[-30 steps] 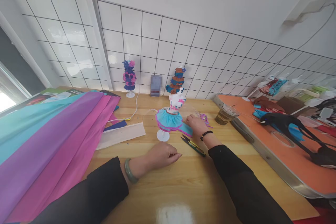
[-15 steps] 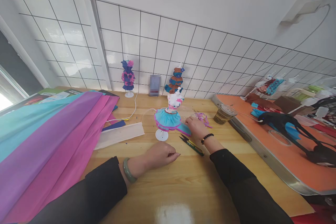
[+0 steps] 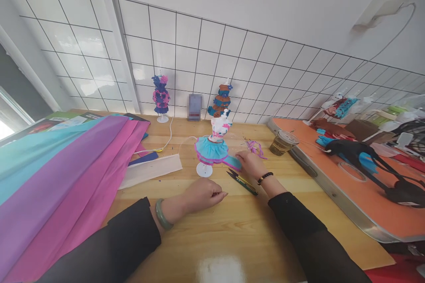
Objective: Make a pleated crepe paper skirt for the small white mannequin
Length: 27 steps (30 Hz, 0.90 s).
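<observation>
A small white dress form wears a frilled turquoise skirt with purple trim and stands mid-table on a round white base. My left hand rests on the wood in front of it, fingers curled together with nothing visible in them. To the right of the skirt, my right hand has its fingers together at a turquoise strip with a purple edge. Black-and-yellow thread snips lie just below my right hand. Purple scraps lie behind it.
Coloured sheets cover the left side, beside a pale strip. Two dressed forms, blue-pink and brown-blue, flank a phone at the wall. A cup stands near the orange surface, which holds a black bag.
My right hand has shifted slightly right along the turquoise strip. My left hand stays where it was, and the view has tilted a little.
</observation>
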Each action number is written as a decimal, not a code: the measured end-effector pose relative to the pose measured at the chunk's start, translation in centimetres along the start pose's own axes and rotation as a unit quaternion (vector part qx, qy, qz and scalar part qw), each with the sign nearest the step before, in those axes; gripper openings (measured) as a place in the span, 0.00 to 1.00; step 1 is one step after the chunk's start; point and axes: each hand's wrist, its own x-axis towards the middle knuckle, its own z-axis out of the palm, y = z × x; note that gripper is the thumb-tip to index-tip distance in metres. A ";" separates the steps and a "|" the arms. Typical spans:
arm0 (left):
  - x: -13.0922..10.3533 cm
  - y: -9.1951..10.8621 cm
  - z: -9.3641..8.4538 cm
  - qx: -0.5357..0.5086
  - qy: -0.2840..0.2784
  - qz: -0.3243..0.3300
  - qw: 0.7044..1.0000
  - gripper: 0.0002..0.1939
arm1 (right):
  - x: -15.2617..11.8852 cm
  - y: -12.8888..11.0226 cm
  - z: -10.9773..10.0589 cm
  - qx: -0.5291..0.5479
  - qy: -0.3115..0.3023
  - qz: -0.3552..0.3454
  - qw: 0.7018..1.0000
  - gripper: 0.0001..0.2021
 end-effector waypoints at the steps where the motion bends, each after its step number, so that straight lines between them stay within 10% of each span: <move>1: 0.0 0.0 0.0 -0.001 -0.001 0.000 1.000 0.23 | 0.0 0.7 0.0 0.013 0.016 0.017 1.000 0.15; 10: 0.1 -0.2 0.3 -0.009 0.001 -0.001 1.000 0.22 | 0.2 6.9 2.0 0.093 0.096 0.168 0.977 0.26; 17: 0.0 -0.3 0.2 -0.015 0.000 0.001 1.000 0.23 | 0.2 7.4 3.4 0.168 0.126 0.217 0.953 0.12; 27: 0.1 -0.1 0.0 -0.008 -0.003 -0.001 1.000 0.24 | -2.7 10.1 0.4 0.294 0.245 0.276 0.882 0.21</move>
